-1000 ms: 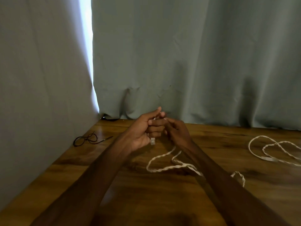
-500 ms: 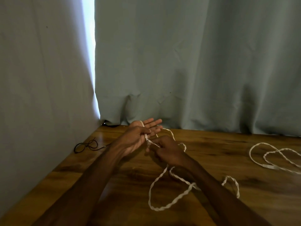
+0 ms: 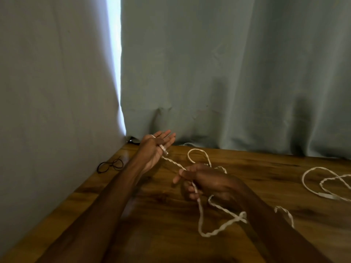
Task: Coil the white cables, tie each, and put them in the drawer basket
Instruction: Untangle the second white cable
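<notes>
Lowered right hand (image 3: 207,184) stretches cable (image 3: 173,163) from left hand (image 3: 154,149).

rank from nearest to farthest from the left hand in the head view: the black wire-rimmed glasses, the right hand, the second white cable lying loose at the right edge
1. Right hand: just right of the left hand, closer to the camera.
2. Black wire-rimmed glasses: left, by the curtain.
3. Second white cable: far right of the wooden table.

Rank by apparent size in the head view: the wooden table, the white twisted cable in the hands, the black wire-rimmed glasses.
1. Wooden table, largest.
2. White twisted cable held by left hand and right hand.
3. Black wire-rimmed glasses, smallest, though they lie farther away.
</notes>
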The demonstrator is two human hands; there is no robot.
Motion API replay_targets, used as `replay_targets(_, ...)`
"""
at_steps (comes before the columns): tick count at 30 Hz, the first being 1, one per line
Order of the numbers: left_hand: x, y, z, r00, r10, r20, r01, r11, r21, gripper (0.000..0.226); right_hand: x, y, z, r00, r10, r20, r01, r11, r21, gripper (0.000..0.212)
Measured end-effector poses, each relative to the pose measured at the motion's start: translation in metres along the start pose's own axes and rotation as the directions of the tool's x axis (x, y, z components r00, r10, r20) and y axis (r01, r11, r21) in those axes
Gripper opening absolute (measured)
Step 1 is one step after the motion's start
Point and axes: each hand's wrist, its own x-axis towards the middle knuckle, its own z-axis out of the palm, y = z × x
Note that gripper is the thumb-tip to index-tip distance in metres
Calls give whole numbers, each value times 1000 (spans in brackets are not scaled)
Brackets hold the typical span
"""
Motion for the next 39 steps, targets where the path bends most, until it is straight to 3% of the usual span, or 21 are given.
replay_targets(4,0,8,-9,1000,-27,5,28,994,-110,65,3,6,6,993,44,-108,-67,973,-222,41)
replay_targets(8,7,0,-12,1000,5,-7,-5,1000,14,68,-1,-7,9,998,-31,-62,19,983,-184,37)
replay_targets(12,12,-1,-17,999,21,36,-23,997,72,67,-6,-17,0,968,-180,-175,90,899,-428,37)
replay_targets(14,16,-2,-18,998,33,44,-41,980,197,67,-8,-17,-7,958,-227,-176,114,862,-493,36)
replay_targets(17,13,-8,-20,992,26,121,-83,865,494,56,-9,-18,-13,952,-268,-147,164,853,-495,32)
replay_targets(20,4,-17,-20,978,-15,209,-150,642,752,38,-6,-19,-19,919,-357,-169,259,868,-423,27)
replay_targets(22,2,-18,-16,976,-59,210,-155,485,860,38,-7,-19,-23,852,-492,-181,346,788,-510,28)
replay_targets(23,1,-18,-12,973,-110,201,-128,465,876,34,-7,-17,-25,804,-570,-171,375,709,-597,29)
replay_targets(25,-8,-19,-3,938,-233,256,-119,477,871,22,-6,-14,-28,711,-681,-174,375,577,-725,27)
replay_targets(28,-19,-24,7,895,-353,273,-31,562,827,51,-4,-11,-32,559,-802,-209,354,459,-815,22)
replay_targets(30,-18,-28,9,813,-514,274,143,633,761,73,-1,-10,-38,472,-853,-223,314,398,-862,21)
replay_targets(32,-19,-28,14,715,-622,319,221,634,741,79,-1,-9,-48,426,-865,-267,273,404,-873,21)
replay_targets(35,-24,-30,24,634,-655,410,257,679,687,58,-1,-2,-62,431,-837,-337,225,462,-858,24)
replay_targets(39,-31,-33,34,659,-551,511,205,786,583,37,3,12,-56,550,-771,-321,325,552,-768,27)
